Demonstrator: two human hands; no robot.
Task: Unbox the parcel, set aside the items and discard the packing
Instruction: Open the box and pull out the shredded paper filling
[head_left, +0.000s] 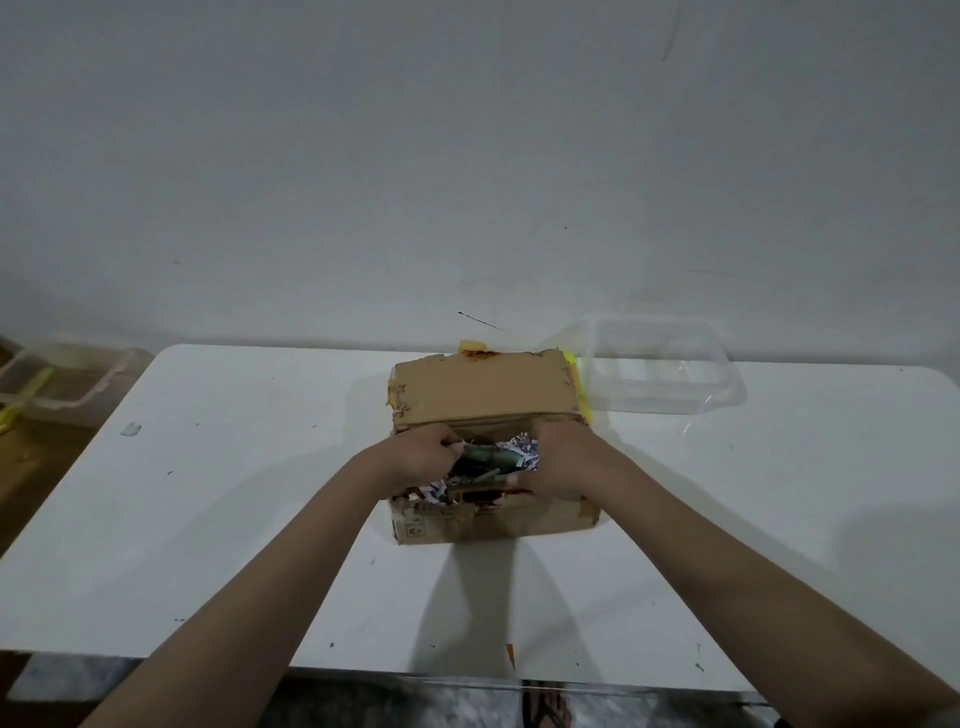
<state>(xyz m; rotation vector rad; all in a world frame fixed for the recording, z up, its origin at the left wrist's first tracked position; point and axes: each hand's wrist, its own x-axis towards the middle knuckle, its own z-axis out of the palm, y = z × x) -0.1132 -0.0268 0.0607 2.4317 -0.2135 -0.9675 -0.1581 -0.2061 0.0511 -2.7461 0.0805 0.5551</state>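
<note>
Worn brown cardboard parcel box (493, 441) sits on the white tabletop (234, 519), toward the far edge, a little right of centre. I use the box as my landmark.

Box is open. Its far flap (483, 389) stands back and tilted away, edges ragged, scraps of orange tape along the top. The near wall is torn, with a small printed mark at its left corner.

Inside the box: white shredded paper packing (519, 452), and on top of it a dark green item (491, 457) that I cannot identify.

Left hand (421, 457) reaches in over the box's left side; fingers curl in and pinch the left end of the green item. Right hand (561, 460) reaches in over the right side, fingers bent down into the shreds by the item's right end. I cannot tell whether it grips the item or only paper.

Just right of the box, touching or nearly so: something bright yellow (582, 384), mostly hidden behind it. Beyond that, a clear plastic tub (670, 374) on the tabletop.

Well left of the box, off the table edge: a clear plastic container with green clasps (67, 384), blurred.
</note>
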